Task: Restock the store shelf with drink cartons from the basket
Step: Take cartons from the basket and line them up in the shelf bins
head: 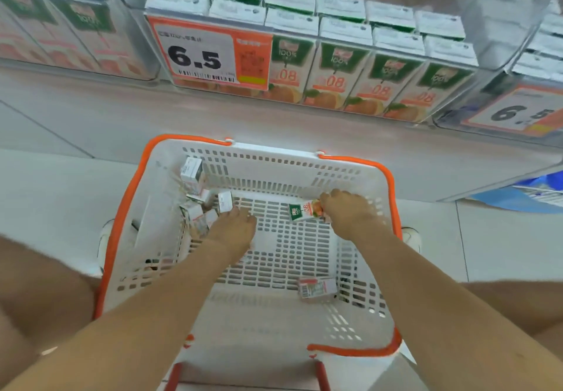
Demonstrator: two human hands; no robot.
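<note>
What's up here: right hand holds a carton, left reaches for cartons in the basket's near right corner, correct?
No. Head view: left hand reaches for cartons in the far left corner of the basket. Right hand does hold a carton.

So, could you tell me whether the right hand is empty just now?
No: the right hand grips a carton by one end, inside the basket.

Basket [304, 154] on floor [61, 177] before shelf [91, 66]; cartons [191, 174] inside, mostly L.
</note>
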